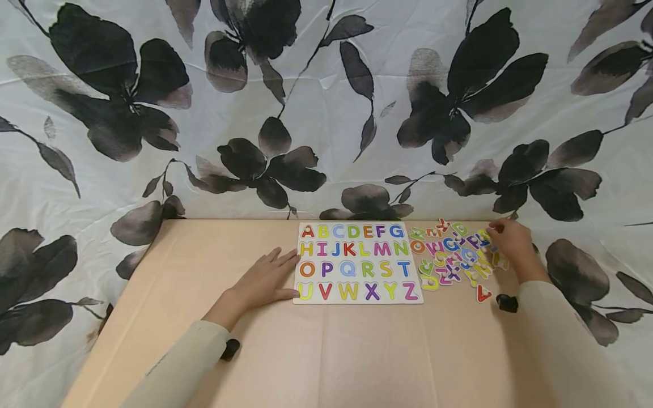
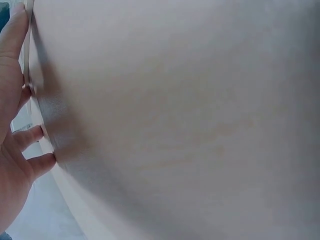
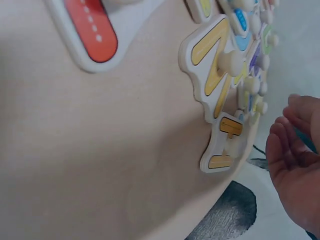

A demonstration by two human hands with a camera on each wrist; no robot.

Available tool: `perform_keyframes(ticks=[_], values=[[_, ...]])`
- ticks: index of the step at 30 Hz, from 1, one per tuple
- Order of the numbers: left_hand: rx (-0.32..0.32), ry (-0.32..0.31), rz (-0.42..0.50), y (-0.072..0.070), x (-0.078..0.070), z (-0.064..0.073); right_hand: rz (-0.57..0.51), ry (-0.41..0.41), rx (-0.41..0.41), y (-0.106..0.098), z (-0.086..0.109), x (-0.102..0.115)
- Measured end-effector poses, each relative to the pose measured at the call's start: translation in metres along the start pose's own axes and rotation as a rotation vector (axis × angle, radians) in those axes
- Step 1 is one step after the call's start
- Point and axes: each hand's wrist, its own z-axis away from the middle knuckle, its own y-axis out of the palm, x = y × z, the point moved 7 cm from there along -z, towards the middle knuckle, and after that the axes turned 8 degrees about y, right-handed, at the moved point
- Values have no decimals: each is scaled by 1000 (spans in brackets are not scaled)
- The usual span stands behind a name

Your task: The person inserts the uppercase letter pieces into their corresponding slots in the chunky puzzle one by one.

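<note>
A white alphabet board (image 1: pixel 359 276) with colored letters from A to Z in rows lies on the table. My left hand (image 1: pixel 265 277) rests at its left edge, fingers spread and the thumb near the U; the left wrist view shows fingers (image 2: pixel 42 162) along an edge. To the board's right is a pile of knobbed wooden letter pieces (image 1: pixel 451 255). My right hand (image 1: pixel 512 241) hovers at the pile's far right, its fingers loosely bent beside a yellow piece (image 1: pixel 483 235). In the right wrist view no piece shows between the fingers, close beyond a yellow-orange I-shaped piece (image 3: pixel 220 162).
A red V-shaped piece (image 1: pixel 483 293) lies apart, nearer to me than the pile. The light wooden table (image 1: pixel 357 357) ends at the back against a white cloth (image 1: pixel 326 130) with dark flowers. Small black objects (image 1: pixel 507 303) show beside both forearms.
</note>
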Motion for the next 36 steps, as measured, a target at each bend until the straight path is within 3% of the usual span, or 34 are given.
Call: perform_keyframes(ticks=[7, 25, 30, 36], values=[[4, 9, -7, -3, -4, 0, 58, 52, 55, 14, -8, -16], [18, -1, 7, 2, -4, -1, 6, 61, -65, 10, -5, -21], [15, -8, 3, 2, -2, -1, -17, 39, -54, 5, -4, -11], [17, -14, -1, 1, -2, -1, -48, -83, -96, 1, 9, 20]])
